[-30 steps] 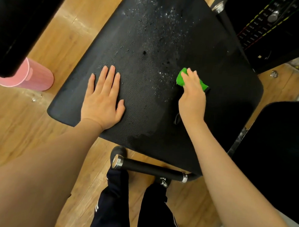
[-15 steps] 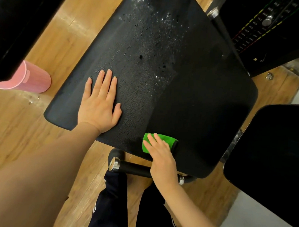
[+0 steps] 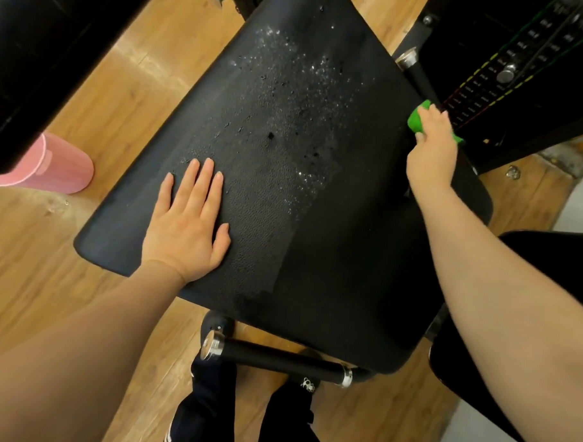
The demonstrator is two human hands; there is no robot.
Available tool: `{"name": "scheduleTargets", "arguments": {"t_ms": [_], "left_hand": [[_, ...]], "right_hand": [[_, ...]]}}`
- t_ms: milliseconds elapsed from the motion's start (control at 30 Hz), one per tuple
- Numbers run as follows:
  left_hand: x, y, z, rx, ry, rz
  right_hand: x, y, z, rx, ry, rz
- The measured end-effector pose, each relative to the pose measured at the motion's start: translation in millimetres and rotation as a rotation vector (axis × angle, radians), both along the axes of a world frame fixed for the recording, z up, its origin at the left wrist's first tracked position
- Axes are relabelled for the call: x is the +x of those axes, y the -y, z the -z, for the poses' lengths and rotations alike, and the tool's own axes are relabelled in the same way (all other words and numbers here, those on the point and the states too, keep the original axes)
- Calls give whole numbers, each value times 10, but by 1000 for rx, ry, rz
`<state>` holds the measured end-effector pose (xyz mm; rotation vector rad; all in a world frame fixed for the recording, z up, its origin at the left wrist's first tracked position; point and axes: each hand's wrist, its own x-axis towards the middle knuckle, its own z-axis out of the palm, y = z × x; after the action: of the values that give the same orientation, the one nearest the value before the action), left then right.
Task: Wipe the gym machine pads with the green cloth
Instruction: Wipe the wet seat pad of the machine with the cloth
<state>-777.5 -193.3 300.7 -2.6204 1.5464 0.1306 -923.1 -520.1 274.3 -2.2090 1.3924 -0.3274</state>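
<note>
Bunched green cloth [image 3: 416,121] in right hand [image 3: 432,150] grip, left hand [image 3: 186,229] flat on droplet-speckled pad [image 3: 287,137].

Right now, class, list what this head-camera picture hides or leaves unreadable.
- Green cloth: mostly covered by the right hand; its size stays unknown.
- Pink cup: top hidden behind the black pad at upper left.
- Weight stack labels: too small to read.
- Shoes: cut off by the bottom edge.

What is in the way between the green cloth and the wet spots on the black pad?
Nothing visible. The right hand holds the green cloth at the pad's far right edge, and only bare pad lies between it and the droplets. The left hand rests flat nearer, off to the side.
</note>
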Motion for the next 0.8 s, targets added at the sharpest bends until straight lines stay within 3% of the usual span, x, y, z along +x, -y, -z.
{"name": "scheduleTargets", "arguments": {"t_ms": [167,400,567,700,800], "left_hand": [[1,-2,-14,15,-4,-5],[-9,6,-33,45,-17,-13],[14,11,-34,37,-22,-8],[12,1,-26,31,-29,-8],[15,8,-19,24,-29,-10]], "right_hand": [[-129,-433,99,-34,-53,45],[-566,-1145,122,-24,-86,-67],[-472,-732,-103,20,141,81],[-216,-24,-140,-13,88,92],[-81,83,20,34,-41,43]]}}
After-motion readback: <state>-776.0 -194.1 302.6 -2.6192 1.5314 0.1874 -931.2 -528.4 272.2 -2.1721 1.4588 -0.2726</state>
